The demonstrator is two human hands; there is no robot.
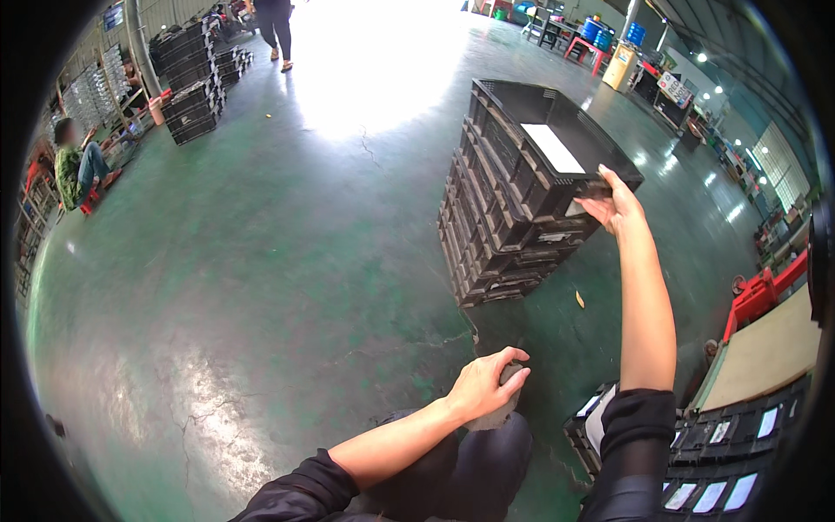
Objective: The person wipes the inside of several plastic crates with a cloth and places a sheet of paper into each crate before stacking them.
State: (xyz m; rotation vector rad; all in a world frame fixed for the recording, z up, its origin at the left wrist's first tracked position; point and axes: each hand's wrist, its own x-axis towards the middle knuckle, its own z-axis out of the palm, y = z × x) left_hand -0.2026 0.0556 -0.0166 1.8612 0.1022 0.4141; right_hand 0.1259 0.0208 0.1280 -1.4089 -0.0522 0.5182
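My right hand [616,204] is closed on the near end of the top black plastic crate [509,143], its thumb up at the rim and its fingers by the end wall. A white sheet [553,148] lies in that crate, which tops a stack of similar black crates [487,235] on the floor. Low in front of my knees, my left hand [487,384] curls around a grey-brown, block-like object [511,374]. Fingers and palm cover much of it, so its kind does not show.
More black crates with white labels [709,496] stand at my lower right, beside a tan board [765,348] and a red metal frame [765,296]. Stacked crates [187,87] rise at far left. One person [80,165] sits on the left; another [275,30] stands far ahead. Green floor [261,235] spreads between.
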